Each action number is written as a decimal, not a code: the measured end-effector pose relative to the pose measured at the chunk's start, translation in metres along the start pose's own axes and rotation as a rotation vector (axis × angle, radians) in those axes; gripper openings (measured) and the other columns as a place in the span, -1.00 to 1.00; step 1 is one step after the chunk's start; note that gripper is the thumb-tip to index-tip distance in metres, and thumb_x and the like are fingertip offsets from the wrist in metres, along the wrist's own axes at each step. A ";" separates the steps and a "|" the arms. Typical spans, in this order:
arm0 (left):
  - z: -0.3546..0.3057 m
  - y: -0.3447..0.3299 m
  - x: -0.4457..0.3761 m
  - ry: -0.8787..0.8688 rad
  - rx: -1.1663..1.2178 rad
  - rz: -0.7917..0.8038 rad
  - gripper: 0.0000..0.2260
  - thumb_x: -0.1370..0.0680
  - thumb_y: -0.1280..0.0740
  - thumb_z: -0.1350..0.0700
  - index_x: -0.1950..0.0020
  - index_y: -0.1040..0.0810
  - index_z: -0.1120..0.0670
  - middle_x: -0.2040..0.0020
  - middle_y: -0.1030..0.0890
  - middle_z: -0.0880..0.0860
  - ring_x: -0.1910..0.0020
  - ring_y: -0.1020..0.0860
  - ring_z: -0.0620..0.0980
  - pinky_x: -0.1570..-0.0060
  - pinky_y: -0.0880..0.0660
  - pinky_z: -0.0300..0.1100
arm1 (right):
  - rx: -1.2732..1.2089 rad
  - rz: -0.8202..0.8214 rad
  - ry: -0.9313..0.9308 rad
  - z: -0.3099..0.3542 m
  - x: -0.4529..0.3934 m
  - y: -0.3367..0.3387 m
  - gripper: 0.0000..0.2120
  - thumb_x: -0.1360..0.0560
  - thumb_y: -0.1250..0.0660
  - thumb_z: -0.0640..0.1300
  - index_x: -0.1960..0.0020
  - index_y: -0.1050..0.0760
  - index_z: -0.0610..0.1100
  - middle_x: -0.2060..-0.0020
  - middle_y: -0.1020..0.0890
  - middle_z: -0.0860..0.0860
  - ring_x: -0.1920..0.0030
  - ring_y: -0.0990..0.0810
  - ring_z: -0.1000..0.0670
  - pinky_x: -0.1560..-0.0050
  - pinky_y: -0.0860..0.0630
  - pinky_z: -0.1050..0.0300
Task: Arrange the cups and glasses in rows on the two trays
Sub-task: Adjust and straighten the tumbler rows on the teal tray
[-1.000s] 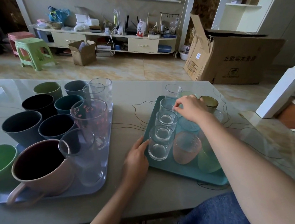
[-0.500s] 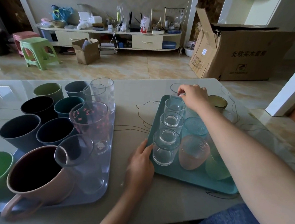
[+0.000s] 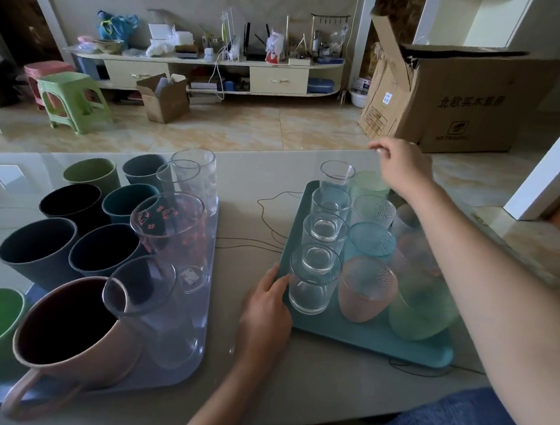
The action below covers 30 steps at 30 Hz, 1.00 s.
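My right hand (image 3: 403,163), grip curled and empty, may knock the tall glass (image 3: 337,176); left hand (image 3: 269,301), fingers straight, steadies the teal tray (image 3: 362,338).

My left hand (image 3: 265,307) rests on the desk (image 3: 257,183) between two trays. The cup tray (image 3: 187,370) lies left of it; the glass tray (image 3: 365,338) touches its fingertips on the right, with a row of four glasses (image 3: 324,236) running away from it. My right hand (image 3: 401,163) hovers beyond that row's far end.
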State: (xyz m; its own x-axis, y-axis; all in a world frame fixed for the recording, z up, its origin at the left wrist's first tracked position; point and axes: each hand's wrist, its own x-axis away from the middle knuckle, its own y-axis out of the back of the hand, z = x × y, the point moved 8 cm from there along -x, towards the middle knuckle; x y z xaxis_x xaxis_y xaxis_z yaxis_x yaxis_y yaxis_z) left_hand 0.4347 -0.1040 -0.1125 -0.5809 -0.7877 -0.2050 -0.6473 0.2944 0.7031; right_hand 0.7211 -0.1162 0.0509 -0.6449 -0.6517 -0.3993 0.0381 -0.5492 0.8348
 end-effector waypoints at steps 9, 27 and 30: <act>0.000 0.002 0.001 0.025 -0.019 0.000 -0.48 -0.39 -0.11 0.38 -0.30 -0.49 0.07 -0.44 -0.35 -0.02 -0.41 -0.32 -0.01 -0.40 -0.27 -0.12 | 0.283 0.226 -0.052 -0.032 0.019 -0.026 -0.64 -0.57 -0.16 -0.26 -0.06 -0.61 0.13 -0.10 -0.64 0.02 -0.19 -0.48 -0.11 -0.26 -0.19 -0.06; 0.002 0.001 -0.001 0.010 -0.015 0.004 -0.50 -0.39 -0.11 0.37 -0.26 -0.51 0.07 -0.43 -0.36 -0.01 -0.38 -0.36 0.01 -0.37 -0.31 -0.09 | 0.402 0.210 -0.030 -0.031 0.019 -0.028 -0.84 -0.56 -0.26 -0.13 0.05 -0.61 0.05 0.02 -0.64 0.04 -0.14 -0.43 -0.09 -0.13 -0.21 -0.04; 0.003 0.000 -0.002 0.016 -0.020 0.005 -0.50 -0.39 -0.11 0.36 -0.27 -0.51 0.07 -0.43 -0.37 -0.01 -0.38 -0.36 0.01 -0.37 -0.31 -0.09 | 0.439 0.199 -0.026 -0.032 0.018 -0.028 -0.85 -0.55 -0.27 -0.12 0.05 -0.60 0.06 0.00 -0.64 0.03 -0.14 -0.43 -0.09 -0.14 -0.22 -0.05</act>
State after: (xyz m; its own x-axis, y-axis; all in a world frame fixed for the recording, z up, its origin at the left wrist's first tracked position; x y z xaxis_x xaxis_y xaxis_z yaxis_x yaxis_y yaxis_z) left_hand 0.4342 -0.1011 -0.1140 -0.5760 -0.7948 -0.1913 -0.6345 0.2871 0.7176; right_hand 0.7325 -0.1292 0.0081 -0.6767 -0.7056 -0.2105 -0.1596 -0.1385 0.9774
